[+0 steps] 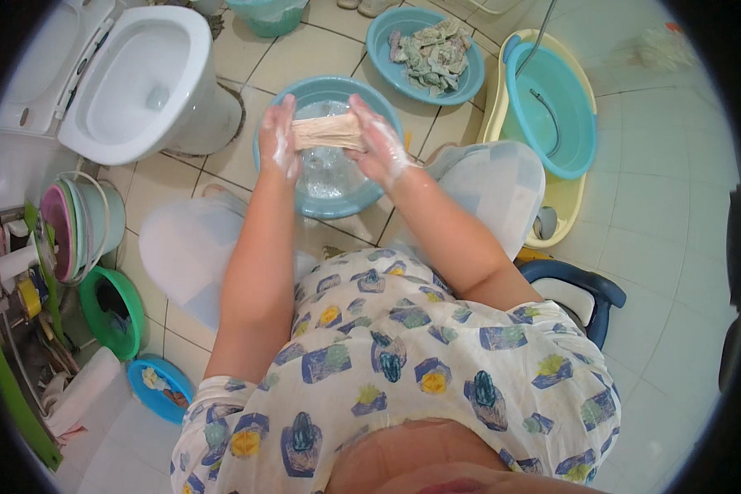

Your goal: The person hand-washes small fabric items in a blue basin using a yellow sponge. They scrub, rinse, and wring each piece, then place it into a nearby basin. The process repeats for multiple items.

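Note:
A beige piece of fabric [326, 132] is stretched taut between my two hands, above a blue plastic basin [339, 209] on the tiled floor. My left hand [279, 139] grips one end of it, with white suds along the back of the hand. The other end is held by my right hand [380, 142], which has suds from knuckles to wrist. Sudsy, bubbly water [327, 180] shows in the basin below the fabric. The parts of the cloth inside my fingers are hidden.
A white toilet [188, 92] with its lid raised stands at the left. Beyond the basin is another blue basin [378, 58] holding crumpled wet cloth [435, 58]. At right, a turquoise tub [534, 123] rests in a yellow baby bath [571, 216]. Nested buckets [108, 216] and a green basin [137, 309] stand left.

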A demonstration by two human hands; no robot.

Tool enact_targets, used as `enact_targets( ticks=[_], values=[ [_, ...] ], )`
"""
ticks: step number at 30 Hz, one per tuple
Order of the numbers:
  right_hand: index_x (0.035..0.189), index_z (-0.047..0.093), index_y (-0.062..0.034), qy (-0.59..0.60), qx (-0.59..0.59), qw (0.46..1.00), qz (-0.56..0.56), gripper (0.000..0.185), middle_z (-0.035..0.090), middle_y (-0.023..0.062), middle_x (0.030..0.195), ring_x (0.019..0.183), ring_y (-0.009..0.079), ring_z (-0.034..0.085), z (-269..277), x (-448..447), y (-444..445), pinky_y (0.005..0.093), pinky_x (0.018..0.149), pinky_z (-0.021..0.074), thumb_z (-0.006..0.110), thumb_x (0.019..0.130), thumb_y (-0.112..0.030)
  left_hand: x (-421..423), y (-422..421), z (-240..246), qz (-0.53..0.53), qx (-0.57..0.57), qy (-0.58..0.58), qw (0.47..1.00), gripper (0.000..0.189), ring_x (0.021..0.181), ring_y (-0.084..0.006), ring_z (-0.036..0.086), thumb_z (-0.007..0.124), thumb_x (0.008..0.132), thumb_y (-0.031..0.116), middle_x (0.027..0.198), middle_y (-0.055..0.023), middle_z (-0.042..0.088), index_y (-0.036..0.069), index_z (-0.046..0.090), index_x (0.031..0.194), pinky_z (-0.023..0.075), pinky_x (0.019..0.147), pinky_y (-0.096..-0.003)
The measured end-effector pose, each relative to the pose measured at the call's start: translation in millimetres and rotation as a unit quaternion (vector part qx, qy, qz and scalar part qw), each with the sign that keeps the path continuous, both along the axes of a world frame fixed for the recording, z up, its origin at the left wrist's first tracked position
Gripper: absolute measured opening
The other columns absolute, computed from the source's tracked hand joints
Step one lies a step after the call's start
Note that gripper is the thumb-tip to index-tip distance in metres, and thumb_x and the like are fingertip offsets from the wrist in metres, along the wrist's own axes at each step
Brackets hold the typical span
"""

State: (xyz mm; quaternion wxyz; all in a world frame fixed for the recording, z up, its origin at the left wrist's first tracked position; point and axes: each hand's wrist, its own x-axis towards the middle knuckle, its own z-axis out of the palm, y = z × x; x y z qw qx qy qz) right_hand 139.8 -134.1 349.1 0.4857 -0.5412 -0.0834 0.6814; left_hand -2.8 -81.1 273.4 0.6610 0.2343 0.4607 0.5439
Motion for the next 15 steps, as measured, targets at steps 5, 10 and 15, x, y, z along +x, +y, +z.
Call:
enact_targets(
  ticks=[5, 10, 15],
  values=[
    [0.093, 0.055, -0.0157, 0.039, 0.105, 0.993, 0.044, 0.022, 0.056, -0.0055, 0.084, 0.068, 0.0051, 0.051, 13.0, 13.7, 1.8, 0.0212, 0.054, 0.0378, 0.051, 0.097, -0.037, -13.5, -13.6, 69.8, -0.332, -0.055, 0.027, 0.941, 0.038, 0.072, -0.0084, 0.053, 0.056, 0.094, 0.042, 0.086, -0.0001, 0.059, 0.006, 0.058, 0.104, 0.0388, 0.059, -0.0220],
    [0.102, 0.061, -0.0110, -0.029, 0.173, 0.976, 0.127, 0.026, 0.060, -0.0045, 0.090, 0.076, 0.0042, 0.053, 14.4, 18.8, 0.9, 0.0196, 0.062, 0.0401, 0.054, 0.096, -0.036, 0.5, -21.1, 68.6, -0.214, 0.074, 0.053, 0.973, 0.039, 0.079, -0.0098, 0.057, 0.054, 0.094, 0.043, 0.091, -0.0019, 0.062, 0.006, 0.058, 0.105, 0.0444, 0.069, -0.0259],
    [0.112, 0.064, -0.0089, -0.052, 0.178, 0.954, 0.235, 0.031, 0.063, -0.0023, 0.098, 0.085, 0.0058, 0.054, 6.6, 22.8, 1.3, 0.0195, 0.069, 0.0406, 0.061, 0.092, -0.032, -7.8, -16.9, 53.9, -0.110, 0.061, -0.146, 0.981, 0.042, 0.097, -0.0175, 0.059, 0.055, 0.093, 0.043, 0.097, -0.0058, 0.060, 0.004, 0.056, 0.106, 0.0472, 0.081, -0.0329]
  ],
)
